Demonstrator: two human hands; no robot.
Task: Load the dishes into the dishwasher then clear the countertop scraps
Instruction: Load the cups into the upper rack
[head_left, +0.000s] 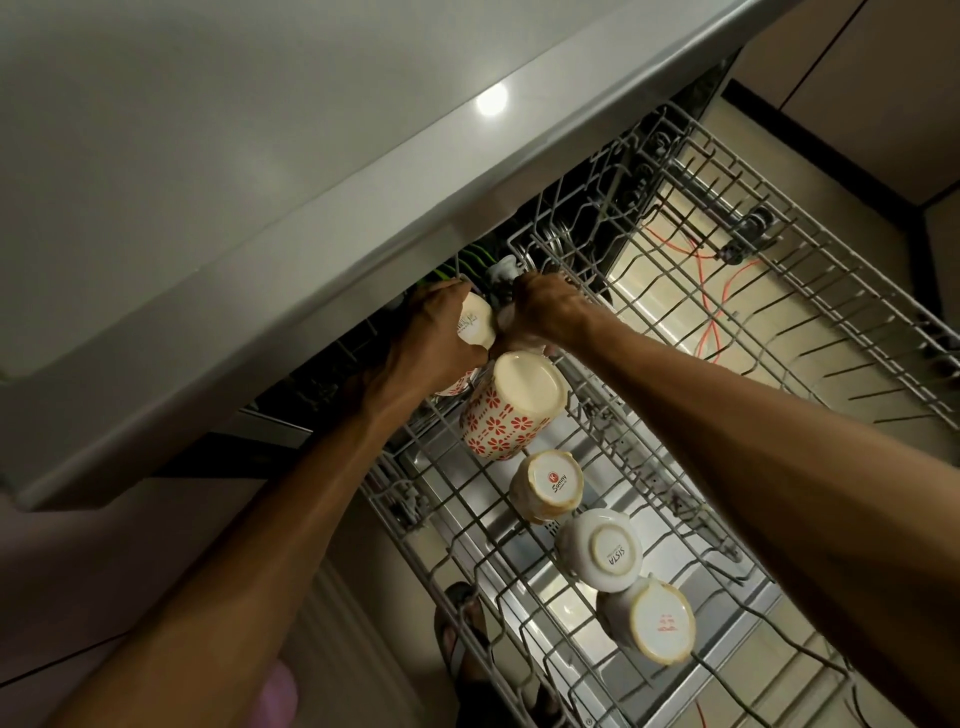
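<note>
Left hand (431, 338) grips a cream mug (475, 325), base up, over the rack (727, 291). Right hand (545, 312) just beside it, fingers curled; what it holds is hidden. Red-flowered mug (511, 408) just below.

Mugs (545, 486) in rack (727, 291)

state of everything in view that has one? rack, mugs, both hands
upper rack: pulled out
red-patterned mug: upside down in rack
Sammy mug: upside down in rack
SISTA mug: upside down in rack
front mug: upside down, tilted
cream mug: gripped by left hand, at rack's back
right hand: fingers curled at rack's back, what it holds is hidden
</note>
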